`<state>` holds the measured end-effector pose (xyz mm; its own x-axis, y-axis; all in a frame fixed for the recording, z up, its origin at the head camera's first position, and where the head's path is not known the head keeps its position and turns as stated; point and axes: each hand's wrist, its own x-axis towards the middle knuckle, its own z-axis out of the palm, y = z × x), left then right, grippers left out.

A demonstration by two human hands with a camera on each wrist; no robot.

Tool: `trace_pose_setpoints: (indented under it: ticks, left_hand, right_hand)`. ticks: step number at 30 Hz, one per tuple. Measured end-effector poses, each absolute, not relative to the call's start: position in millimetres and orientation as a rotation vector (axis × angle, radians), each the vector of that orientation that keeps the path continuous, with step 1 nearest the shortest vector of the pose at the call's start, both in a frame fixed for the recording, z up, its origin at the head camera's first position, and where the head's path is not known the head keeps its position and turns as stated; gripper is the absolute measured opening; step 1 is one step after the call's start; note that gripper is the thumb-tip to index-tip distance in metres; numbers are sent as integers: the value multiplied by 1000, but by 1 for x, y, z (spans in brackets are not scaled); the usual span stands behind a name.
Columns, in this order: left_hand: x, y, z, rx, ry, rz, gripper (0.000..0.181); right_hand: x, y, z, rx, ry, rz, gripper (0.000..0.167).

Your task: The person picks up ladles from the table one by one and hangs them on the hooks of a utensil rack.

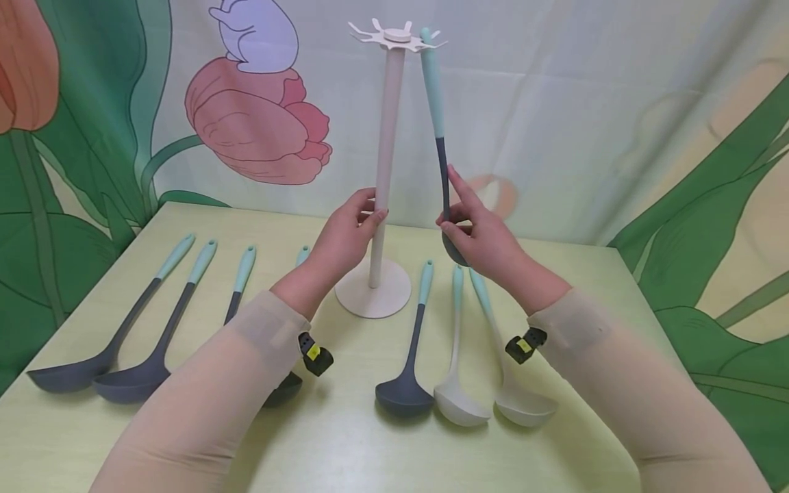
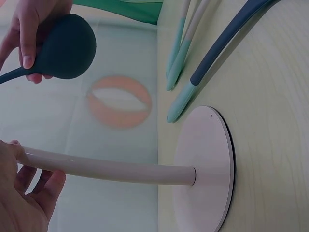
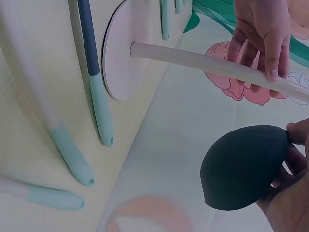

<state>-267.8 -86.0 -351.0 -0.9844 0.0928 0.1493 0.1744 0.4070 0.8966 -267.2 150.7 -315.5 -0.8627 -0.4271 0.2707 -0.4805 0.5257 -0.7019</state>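
Note:
A white utensil stand with a pole (image 1: 388, 123) and a ring of hooks (image 1: 396, 35) on top rises from a round base (image 1: 394, 294). My left hand (image 1: 345, 236) holds the pole below its middle, fingers and thumb around it. With my right hand (image 1: 490, 236) I pinch a dark ladle (image 1: 433, 96) low on its shaft, just above the bowl (image 3: 244, 169). The ladle stands upright, bowl down, its mint handle tip beside the hooks on the right. Whether the tip is on a hook, I cannot tell.
Several dark ladles with mint handles lie left of the stand, including one ladle (image 1: 138, 376) partly behind my left forearm. To the right lie another dark ladle (image 1: 405, 397) and two cream ladles (image 1: 459, 404). Behind the table (image 1: 345, 438) hangs a printed cloth (image 1: 555, 103).

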Motion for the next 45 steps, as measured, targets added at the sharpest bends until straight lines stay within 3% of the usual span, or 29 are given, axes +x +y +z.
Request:
trace_pose_setpoints:
  ticks: [11,18,22,35,45]
  left_hand:
    - [-267,-87,-351,-238,-2579,-1629,44]
    - [-268,-88,-352,-272,-2585,-1583,45]
    - [-268,-87,-354,-271,-2582,-1564,44]
    - [-268,-87,-354,-266,-2576,-1532,44]
    - [-267,-86,-353,-280,-2557,-1510,42]
  right_hand:
    - [-272,125,-324,768,-2691,1307,79]
    - [-277,106,-325,689,-2711,1440,41]
    - [-284,99,-327,609,-2717,1468,28]
    - [-297,90,-328,459,-2806,1384,27]
    - [-294,86,-327,444,-2868,1281,36]
